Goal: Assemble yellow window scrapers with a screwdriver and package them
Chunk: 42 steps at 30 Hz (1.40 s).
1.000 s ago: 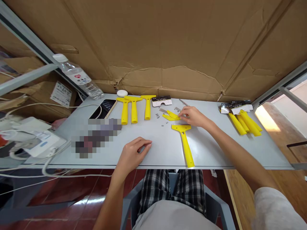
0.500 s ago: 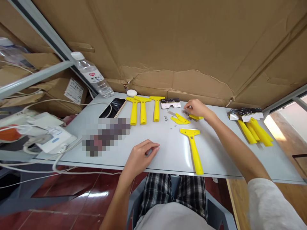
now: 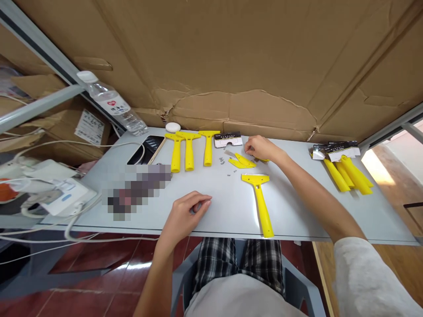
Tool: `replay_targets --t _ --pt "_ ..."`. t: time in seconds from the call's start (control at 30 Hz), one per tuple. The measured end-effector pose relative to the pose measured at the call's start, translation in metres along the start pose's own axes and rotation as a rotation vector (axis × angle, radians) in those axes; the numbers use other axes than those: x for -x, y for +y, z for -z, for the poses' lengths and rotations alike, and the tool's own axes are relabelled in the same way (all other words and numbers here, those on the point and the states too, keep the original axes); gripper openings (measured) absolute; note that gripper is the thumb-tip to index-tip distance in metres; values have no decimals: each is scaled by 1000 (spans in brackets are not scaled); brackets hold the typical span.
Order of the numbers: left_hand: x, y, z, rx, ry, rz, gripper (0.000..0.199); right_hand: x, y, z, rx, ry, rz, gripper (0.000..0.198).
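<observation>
My left hand (image 3: pixel 188 213) rests over the front of the table, its fingers loosely bent and nothing visible between them. Farther back, my right hand (image 3: pixel 259 148) reaches down with fingertips pinched together among small metal parts; whatever they pinch is hidden. Just left of those fingers lie yellow plastic cover pieces (image 3: pixel 243 162) and a blade (image 3: pixel 228 152). Small metal fasteners (image 3: pixel 222 161) are scattered beside them. A yellow scraper (image 3: pixel 261 204) lies between my hands, its wide head pointing away from me.
Several yellow scraper handles (image 3: pixel 189 154) lie at the back left near a black-and-white card (image 3: pixel 228 139). More carded scrapers (image 3: pixel 343 174) lie at right. A phone (image 3: pixel 148 149), water bottle (image 3: pixel 114 103), charger cables (image 3: pixel 66 193) and a blurred patch occupy the left. Cardboard (image 3: pixel 231 53) walls the back.
The view has shifted slightly, so the table's contents appear farther left. My right hand's fingers have drawn closer together over the small parts. My left hand holds its pose.
</observation>
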State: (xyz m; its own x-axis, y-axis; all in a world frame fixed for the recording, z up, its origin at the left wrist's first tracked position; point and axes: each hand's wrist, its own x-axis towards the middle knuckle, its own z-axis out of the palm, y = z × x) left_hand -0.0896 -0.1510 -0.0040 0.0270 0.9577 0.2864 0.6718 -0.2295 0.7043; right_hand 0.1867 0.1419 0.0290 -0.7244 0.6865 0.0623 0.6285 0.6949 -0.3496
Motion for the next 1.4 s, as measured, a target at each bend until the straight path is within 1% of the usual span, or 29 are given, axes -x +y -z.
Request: replay_targets --t 0.07,0.13,0.27,0.4,0.47,0.53,0.6,0.63,0.67,0.73,0.8,0.9,0.97,1.07,1.27,1.4 --pt "2 1 -2 -27 1 -1 25 7 -4 5 -8 2 0 18" --pt "4 2 -5 -72 -3 -12 24 22 -9 10 -20 -1 0 17" --pt "5 1 -11 -172 -12 -48 24 65 -24 17 -122 19 34 12" --pt "4 -3 -13 -203 -21 -40 24 109 -35 11 -202 66 108 13" --pt "5 -4 -14 -237 -23 -43 26 123 -36 6 -231 108 120 14" --pt "6 -1 -14 -310 -37 -71 27 131 -33 2 -241 154 113 14" --pt "0 4 -14 -391 -101 -153 29 133 -30 0 -244 187 103 15" --pt "-6 7 -14 -423 -156 -217 29 132 -29 0 -250 196 99 15" --pt "-15 10 -14 -447 -214 -292 29 131 -29 0 -260 201 98 15" --pt "-40 16 -16 -518 -277 -437 27 130 -30 -2 -286 196 107 16" --pt "-69 19 -21 -579 -248 -552 25 129 -34 -4 -304 178 122 17" --pt "-105 16 -32 -549 -167 -652 26 129 -42 -9 -307 151 130 16" --pt "-118 12 -40 -503 -130 -692 26 129 -47 -12 -292 136 129 16" --pt "-120 4 -49 -444 -96 -720 25 128 -54 -14 -259 120 132 17" --pt "-108 -9 -56 -268 -110 -626 22 125 -64 -22 -158 167 128 18" --pt "-113 -12 -60 -261 -106 -616 23 123 -68 -28 -131 173 113 19"
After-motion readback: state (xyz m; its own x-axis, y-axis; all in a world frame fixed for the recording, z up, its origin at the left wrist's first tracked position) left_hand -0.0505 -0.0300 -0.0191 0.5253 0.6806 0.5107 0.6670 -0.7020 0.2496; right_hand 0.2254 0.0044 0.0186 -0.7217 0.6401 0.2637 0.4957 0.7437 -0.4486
